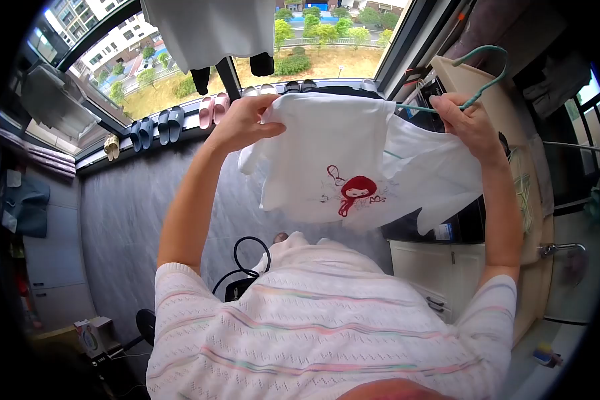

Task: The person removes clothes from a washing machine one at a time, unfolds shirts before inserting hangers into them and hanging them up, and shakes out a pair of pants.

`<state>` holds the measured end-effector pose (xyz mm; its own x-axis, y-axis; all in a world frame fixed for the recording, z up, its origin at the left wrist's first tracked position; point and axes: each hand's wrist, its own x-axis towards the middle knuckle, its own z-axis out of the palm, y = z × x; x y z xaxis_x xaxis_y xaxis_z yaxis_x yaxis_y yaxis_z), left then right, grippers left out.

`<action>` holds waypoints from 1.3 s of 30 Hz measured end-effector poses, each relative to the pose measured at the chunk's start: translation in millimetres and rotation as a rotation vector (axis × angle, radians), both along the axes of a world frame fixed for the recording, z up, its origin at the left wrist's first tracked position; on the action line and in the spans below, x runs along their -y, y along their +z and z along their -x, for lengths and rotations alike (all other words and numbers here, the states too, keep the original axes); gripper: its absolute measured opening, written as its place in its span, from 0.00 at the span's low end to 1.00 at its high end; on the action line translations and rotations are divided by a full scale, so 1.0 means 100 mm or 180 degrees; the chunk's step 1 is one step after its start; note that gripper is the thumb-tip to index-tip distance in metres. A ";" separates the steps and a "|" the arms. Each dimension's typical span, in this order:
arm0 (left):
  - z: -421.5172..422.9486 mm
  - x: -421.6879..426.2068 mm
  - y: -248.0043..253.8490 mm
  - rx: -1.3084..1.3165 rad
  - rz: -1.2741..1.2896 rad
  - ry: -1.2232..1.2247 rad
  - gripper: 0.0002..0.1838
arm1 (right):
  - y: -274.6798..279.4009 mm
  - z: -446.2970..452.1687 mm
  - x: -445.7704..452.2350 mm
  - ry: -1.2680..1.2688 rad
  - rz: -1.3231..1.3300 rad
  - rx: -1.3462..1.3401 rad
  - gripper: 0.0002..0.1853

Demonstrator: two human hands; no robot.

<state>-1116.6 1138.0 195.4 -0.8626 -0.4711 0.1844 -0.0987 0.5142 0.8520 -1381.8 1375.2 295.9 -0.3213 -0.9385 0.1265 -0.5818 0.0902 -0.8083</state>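
A white shirt with a red cartoon figure printed on it is stretched between my two hands. My left hand pinches the shirt's upper left edge between thumb and fingers. On the right, my right hand is closed around a green hanger, below its curved hook, and touches the shirt's upper right part. The hanger's bar runs into the shirt and is mostly hidden by the cloth.
Slippers line the window ledge ahead. A grey-white garment hangs at the top. To the right stands a wooden counter with white cabinets below. A black cable loops near my body.
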 end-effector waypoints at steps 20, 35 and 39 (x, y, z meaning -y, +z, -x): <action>0.17 -0.22 0.63 0.0997 0.0091 -0.0464 0.21 | -0.18 -0.40 0.30 0.0855 0.0538 -0.0489 0.22; -0.08 -0.04 0.69 -0.0504 0.0092 0.0315 0.03 | -0.65 0.70 -0.40 0.0233 -0.0274 0.0902 0.21; -0.17 0.03 0.69 -0.0466 0.0153 0.0426 0.04 | -0.78 0.52 -0.36 -0.0077 0.0310 0.1364 0.15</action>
<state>-1099.1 1135.3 264.7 -0.7553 -0.5673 0.3282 -0.0459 0.5454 0.8369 -1433.8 1411.1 217.5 -0.3856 -0.9204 0.0646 -0.1908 0.0110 -0.9816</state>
